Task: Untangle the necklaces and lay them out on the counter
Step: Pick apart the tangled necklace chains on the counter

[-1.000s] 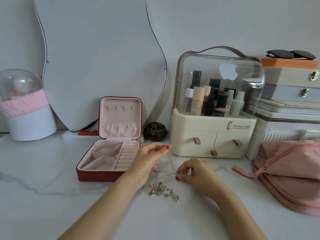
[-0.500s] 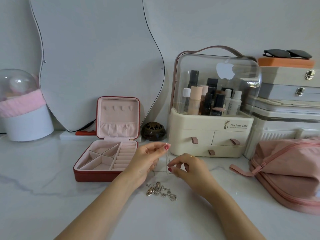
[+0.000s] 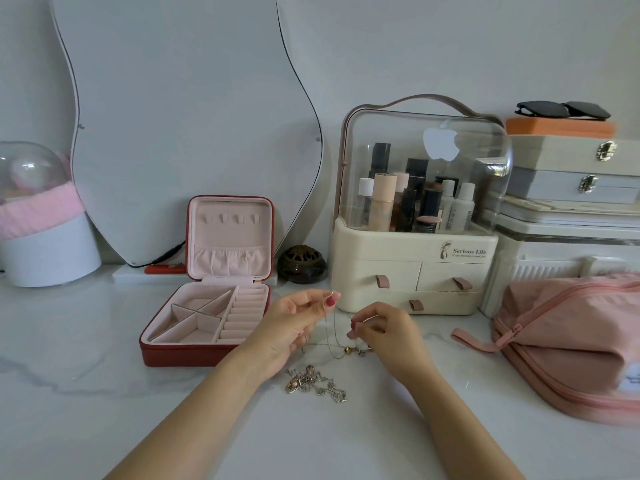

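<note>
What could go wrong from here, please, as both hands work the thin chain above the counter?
1. The left hand and right hand both pinch the thin chain; pulling apart might tighten a knot or snap it.
2. Its slack hangs close to the tangled pile below and could snag there again.

- Two bare forearms enter from the bottom edge of the frame and converge toward the centre; no sleeve shows on either.
- The left hand, left of centre, has dark red polish on the thumbnail, and another nail near it looks pale pink.
- The right hand, right of centre, shows the same dark red polish on its visible nails.
- The wrists are bare.
</note>
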